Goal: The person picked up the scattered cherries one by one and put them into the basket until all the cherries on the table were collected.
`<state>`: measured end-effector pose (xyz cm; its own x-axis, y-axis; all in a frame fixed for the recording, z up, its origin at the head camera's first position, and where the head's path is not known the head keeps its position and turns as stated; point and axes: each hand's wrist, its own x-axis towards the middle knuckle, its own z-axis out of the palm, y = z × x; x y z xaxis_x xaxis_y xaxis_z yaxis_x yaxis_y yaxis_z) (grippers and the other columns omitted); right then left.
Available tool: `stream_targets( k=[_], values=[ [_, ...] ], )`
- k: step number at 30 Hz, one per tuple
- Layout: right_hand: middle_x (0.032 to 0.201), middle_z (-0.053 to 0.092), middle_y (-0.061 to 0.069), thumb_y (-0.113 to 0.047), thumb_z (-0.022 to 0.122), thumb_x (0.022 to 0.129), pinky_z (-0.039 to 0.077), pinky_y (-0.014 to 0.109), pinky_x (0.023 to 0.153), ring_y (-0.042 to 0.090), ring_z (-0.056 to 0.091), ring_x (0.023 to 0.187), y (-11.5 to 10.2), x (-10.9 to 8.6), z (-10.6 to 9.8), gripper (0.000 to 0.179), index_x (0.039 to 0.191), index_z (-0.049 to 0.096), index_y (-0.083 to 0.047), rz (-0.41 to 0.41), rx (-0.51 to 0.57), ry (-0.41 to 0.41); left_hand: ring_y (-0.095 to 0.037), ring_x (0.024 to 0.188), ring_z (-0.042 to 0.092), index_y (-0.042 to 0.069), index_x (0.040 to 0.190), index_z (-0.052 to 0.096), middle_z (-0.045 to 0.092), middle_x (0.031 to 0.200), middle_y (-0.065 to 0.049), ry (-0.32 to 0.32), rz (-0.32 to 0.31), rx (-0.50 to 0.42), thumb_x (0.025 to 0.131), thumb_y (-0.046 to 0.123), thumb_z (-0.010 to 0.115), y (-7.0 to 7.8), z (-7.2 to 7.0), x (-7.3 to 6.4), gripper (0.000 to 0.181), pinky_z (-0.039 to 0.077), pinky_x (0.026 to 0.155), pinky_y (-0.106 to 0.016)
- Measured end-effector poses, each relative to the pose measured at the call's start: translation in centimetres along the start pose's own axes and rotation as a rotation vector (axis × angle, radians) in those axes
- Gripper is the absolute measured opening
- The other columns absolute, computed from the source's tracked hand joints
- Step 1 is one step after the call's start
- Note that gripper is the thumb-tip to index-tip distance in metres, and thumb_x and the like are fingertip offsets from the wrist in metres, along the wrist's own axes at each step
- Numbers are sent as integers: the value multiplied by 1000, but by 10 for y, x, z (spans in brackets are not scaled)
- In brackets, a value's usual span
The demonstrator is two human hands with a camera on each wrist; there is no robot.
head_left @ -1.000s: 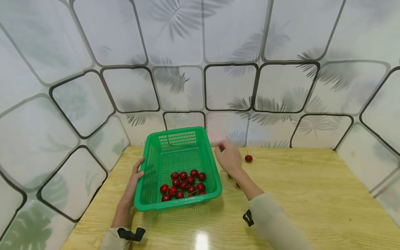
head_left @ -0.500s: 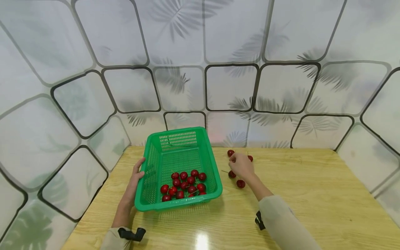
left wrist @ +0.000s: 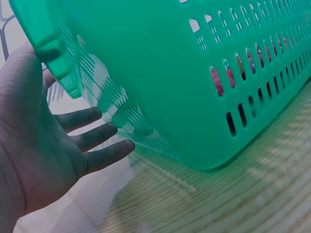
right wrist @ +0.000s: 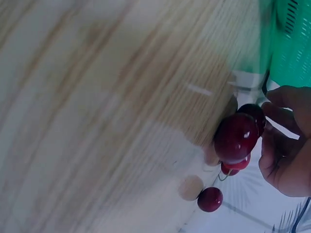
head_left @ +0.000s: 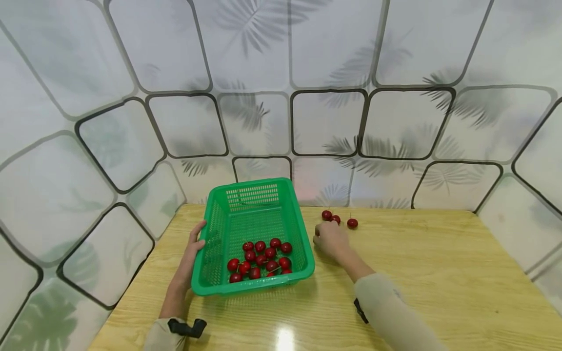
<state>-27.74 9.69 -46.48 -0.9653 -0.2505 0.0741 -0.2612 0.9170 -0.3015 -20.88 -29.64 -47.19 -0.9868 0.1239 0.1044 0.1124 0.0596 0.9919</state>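
A green plastic basket (head_left: 253,288) stands tilted on the table, with several dark red cherries (head_left: 261,260) gathered at its near end. My left hand (head_left: 189,256) holds its left rim; in the left wrist view the thumb is at the rim and three fingers (left wrist: 99,137) stretch out beneath. My right hand (head_left: 332,240) is low over the table right of the basket, fingers bent. In the right wrist view its fingertips are right at a dark cherry (right wrist: 253,112), behind a nearer cherry (right wrist: 236,139). Whether they pinch it I cannot tell.
Beyond my right hand, two cherries (head_left: 327,215) lie close together and a single cherry (head_left: 352,223) with an upright stem lies to their right. A patterned curtain-like backdrop (head_left: 325,122) rises behind and beside the wooden table (head_left: 439,273).
My right hand has moved away from the basket's right side to the loose cherries, then nearer me, covering the two front ones in the head view. The left hand and basket keep their place.
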Motion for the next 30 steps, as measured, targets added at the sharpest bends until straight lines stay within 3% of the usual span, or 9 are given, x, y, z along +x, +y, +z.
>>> stream_targets(
  k=[4,9,14,20,24,30],
  values=[
    [88,63,12,-11,64,90,52,48,70,34,56,91,-7,2,6,9,85,70,-7,2,-82,-14,-21,122,39,19,160,7,7,161,-13,-2,9,5,108,29,26,-1,2,-1,56,45,88,-25],
    [88,62,15,-4,61,89,52,48,72,35,56,90,-9,2,13,9,85,69,-5,13,-140,3,-27,124,36,20,160,9,6,161,-13,-5,7,10,108,29,26,-3,4,0,55,45,88,-27],
    [88,65,14,-3,61,90,53,47,72,33,56,88,-7,0,14,14,81,71,-6,9,-170,30,-24,121,41,20,160,9,10,159,-14,-11,-2,-4,108,28,27,-2,5,1,56,47,87,-29],
    [84,67,12,-12,68,92,53,48,68,34,60,84,-2,-1,3,17,77,71,-6,-16,-123,100,-20,118,44,18,160,9,12,159,-13,2,0,-9,107,28,27,0,5,2,56,46,87,-26],
    [80,66,10,-17,67,95,53,47,62,33,63,80,4,0,-8,21,75,71,-9,1,-84,99,-18,119,43,18,160,8,9,160,-13,1,-1,-7,108,28,27,0,3,2,56,45,87,-25],
    [73,64,4,-19,66,96,49,38,57,22,60,67,19,-1,-19,20,79,73,-9,3,-13,117,-16,117,45,20,160,9,10,159,-12,8,-4,-14,108,29,26,-2,0,1,56,46,86,-26]
  ],
)
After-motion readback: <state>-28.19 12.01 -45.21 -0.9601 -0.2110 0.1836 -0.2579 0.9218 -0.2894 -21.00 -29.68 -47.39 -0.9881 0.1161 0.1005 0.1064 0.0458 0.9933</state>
